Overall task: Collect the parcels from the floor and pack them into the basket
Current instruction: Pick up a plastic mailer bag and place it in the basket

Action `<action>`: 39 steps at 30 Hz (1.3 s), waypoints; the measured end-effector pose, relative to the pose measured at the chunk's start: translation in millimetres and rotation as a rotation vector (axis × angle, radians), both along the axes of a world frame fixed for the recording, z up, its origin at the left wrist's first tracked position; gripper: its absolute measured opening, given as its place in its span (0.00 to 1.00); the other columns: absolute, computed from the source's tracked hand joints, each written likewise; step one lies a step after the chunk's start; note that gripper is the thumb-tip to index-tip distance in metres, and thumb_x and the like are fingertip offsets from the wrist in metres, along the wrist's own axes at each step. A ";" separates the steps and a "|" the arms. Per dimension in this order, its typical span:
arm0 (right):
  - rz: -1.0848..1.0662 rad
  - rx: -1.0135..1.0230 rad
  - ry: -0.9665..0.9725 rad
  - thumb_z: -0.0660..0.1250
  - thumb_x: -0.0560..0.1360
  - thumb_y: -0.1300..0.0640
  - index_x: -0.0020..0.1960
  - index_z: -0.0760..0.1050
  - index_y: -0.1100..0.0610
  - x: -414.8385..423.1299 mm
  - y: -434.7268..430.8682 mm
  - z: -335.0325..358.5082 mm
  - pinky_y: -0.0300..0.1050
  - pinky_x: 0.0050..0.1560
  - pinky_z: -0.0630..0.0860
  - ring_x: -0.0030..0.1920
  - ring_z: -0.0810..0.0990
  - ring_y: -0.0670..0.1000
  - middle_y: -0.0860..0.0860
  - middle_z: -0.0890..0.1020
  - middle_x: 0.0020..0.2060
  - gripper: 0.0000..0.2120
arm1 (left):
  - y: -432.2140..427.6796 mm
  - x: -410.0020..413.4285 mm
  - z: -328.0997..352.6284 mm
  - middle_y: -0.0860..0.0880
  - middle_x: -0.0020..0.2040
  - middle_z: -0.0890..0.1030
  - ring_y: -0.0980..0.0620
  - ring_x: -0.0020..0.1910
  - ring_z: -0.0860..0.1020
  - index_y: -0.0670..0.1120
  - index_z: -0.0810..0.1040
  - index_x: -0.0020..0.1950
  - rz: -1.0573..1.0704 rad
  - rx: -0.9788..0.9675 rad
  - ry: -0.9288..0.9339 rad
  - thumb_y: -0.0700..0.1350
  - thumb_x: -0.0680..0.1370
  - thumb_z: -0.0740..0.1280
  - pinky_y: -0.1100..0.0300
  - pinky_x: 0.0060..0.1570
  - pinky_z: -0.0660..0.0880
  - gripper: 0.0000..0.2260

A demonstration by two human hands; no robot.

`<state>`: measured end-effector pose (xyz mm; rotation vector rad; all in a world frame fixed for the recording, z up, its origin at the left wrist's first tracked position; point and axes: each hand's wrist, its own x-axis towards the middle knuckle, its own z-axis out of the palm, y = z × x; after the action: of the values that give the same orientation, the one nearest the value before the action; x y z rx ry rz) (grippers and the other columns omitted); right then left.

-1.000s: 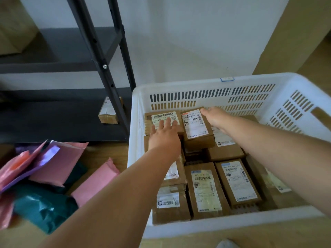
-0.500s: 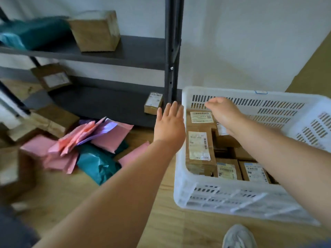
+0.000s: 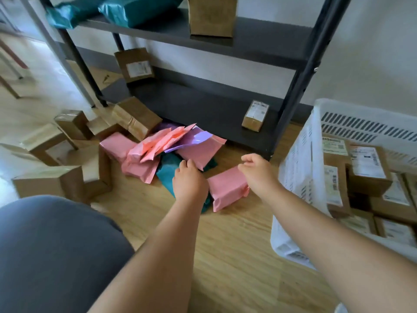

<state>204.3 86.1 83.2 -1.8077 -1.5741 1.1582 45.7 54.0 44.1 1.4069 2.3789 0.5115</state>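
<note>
At the lower left of the frame we see a knee (image 3: 56, 256) in dark grey cloth. Beside it two bare forearms reach up from the bottom edge over the wooden floor (image 3: 225, 256). The left hand (image 3: 189, 179), at the centre, shows us its back, with the fingers loosely curled downward and nothing in them. We cannot tell whether its fingertips touch the parcels beneath. The right hand (image 3: 259, 170), just to its right, hangs with fingers slackly bent, thumb close to forefinger, and holds nothing. Between the two hands a pink parcel (image 3: 228, 190) lies on the floor, partly over a teal parcel (image 3: 165, 171). At the right edge stands the white basket (image 3: 300, 177), its slotted walls around labelled cartons (image 3: 365, 168) packed close together. Above and left of the left hand we find a heap of pink and purple mailers (image 3: 158, 145) on the floor. At the left of the frame, loose brown boxes (image 3: 56, 179) lie tumbled against one another. Behind the heap rises a dark rack (image 3: 259, 39). On its lowest shelf, right of centre, sits a small labelled box (image 3: 256, 115), and farther left a flat carton (image 3: 135, 65) leans upright. On the shelf along the top edge we make out teal bags (image 3: 135, 7) and a tall brown box (image 3: 212, 16).
</note>
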 end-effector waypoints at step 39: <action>0.498 -0.483 -0.137 0.49 0.77 0.71 0.75 0.64 0.45 -109.4 29.6 -149.5 0.47 0.57 0.76 0.62 0.75 0.56 0.53 0.70 0.71 0.33 | 40.9 -76.7 -143.9 0.46 0.43 0.80 0.42 0.46 0.83 0.42 0.78 0.56 0.605 -0.136 -0.951 0.49 0.76 0.70 0.48 0.51 0.81 0.14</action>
<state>94.9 115.7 -66.3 -1.8601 -2.0320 1.8015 -30.9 95.0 -99.9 0.2070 1.8970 0.8897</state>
